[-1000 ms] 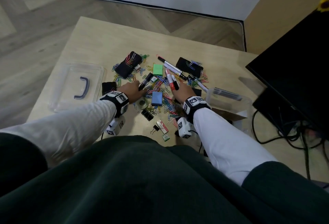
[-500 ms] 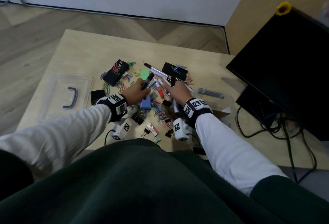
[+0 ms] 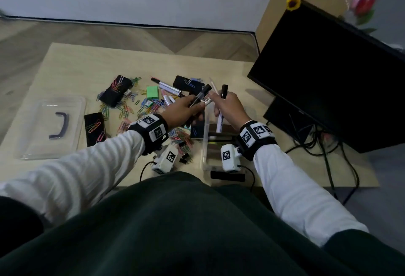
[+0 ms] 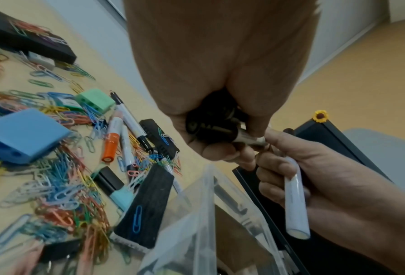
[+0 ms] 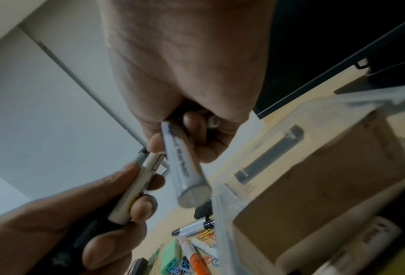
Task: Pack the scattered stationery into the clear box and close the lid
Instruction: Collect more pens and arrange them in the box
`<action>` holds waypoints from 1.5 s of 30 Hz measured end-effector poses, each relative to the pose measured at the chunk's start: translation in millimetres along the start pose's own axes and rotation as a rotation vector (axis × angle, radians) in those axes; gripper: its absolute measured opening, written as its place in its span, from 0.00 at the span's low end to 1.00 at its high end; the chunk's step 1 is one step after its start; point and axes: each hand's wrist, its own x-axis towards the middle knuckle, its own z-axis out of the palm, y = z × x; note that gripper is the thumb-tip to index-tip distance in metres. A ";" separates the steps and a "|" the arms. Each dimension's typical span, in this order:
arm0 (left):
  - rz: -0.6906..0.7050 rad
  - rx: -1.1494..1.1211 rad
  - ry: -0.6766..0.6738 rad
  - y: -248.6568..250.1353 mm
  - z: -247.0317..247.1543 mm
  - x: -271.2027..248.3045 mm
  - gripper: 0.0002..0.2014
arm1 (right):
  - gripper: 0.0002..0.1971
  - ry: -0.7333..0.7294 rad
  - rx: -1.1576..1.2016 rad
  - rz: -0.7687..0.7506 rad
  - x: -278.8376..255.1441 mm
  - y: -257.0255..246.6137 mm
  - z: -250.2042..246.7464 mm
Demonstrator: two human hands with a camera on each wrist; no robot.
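Note:
The clear box stands at the table's near right, with markers lying inside. My left hand grips a black-capped marker just left of the box's far end. My right hand hovers over the box and grips a white marker pointing down, along with a thin pen. In the left wrist view my left hand touches my right hand above the box rim. In the right wrist view the white marker hangs above the box. Coloured paper clips litter the table.
The box's lid lies flat at the left. Black erasers, a green block, a blue block, an orange-capped marker and more markers lie in the pile. A black monitor and cables stand on the right.
Both hands have lifted off the pile with markers in their grip and moved right, to above the clear box. The head view has swung right as well.

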 end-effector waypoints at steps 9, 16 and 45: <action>-0.048 -0.067 -0.058 18.7 64.5 1.8 0.20 | 0.17 -0.061 0.194 -0.047 -23.6 33.2 -53.2; 0.010 0.227 0.126 17.7 89.2 19.2 0.17 | 0.14 -0.002 0.199 -0.099 -21.7 57.0 -81.6; -0.083 -0.119 0.565 -6.6 59.6 32.7 0.27 | 0.11 -0.511 -1.111 -0.479 -9.6 52.1 -47.7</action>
